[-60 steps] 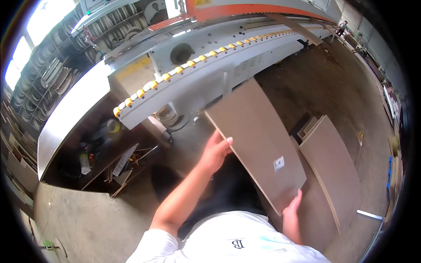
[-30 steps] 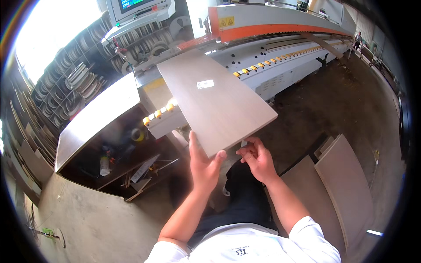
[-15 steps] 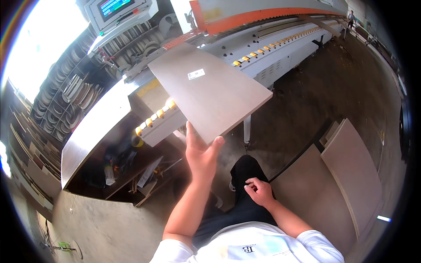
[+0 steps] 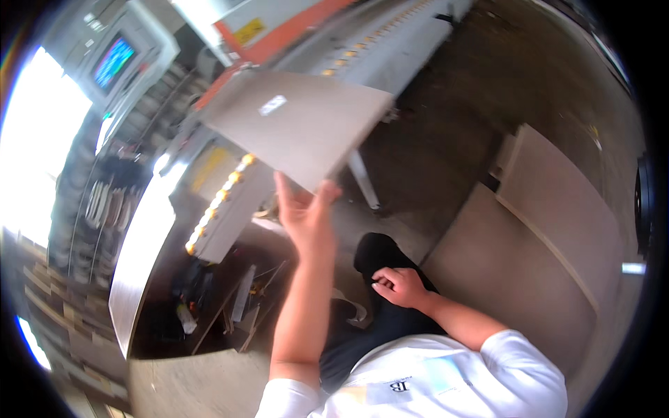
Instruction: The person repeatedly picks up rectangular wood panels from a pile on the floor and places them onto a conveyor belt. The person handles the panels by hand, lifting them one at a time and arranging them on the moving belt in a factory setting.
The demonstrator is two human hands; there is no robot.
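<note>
A flat grey-brown panel (image 4: 306, 122) with a small white label (image 4: 272, 105) on its top face lies in front of me, its far end over the machine's infeed. My left hand (image 4: 306, 212) grips the panel's near corner, with the thumb at the right-hand edge and the fingers reaching beneath, partly hidden. Over my dark-trousered thigh (image 4: 380, 254), my right hand (image 4: 401, 287) rests with its fingers curled in and nothing visible in them.
A long grey and orange machine (image 4: 279, 35) with yellow rollers runs away to the far right. A control screen (image 4: 113, 61) stands at the upper left. Larger panels (image 4: 512, 258) are stacked at my right. Scraps lie in an open dark compartment (image 4: 209, 299). Coiled strips (image 4: 104, 202) fill a rack.
My view has swung, so the machine and stacked panels sit differently in the picture. The held panel looks more foreshortened. My left hand keeps its corner; my right hand stays by the thigh.
</note>
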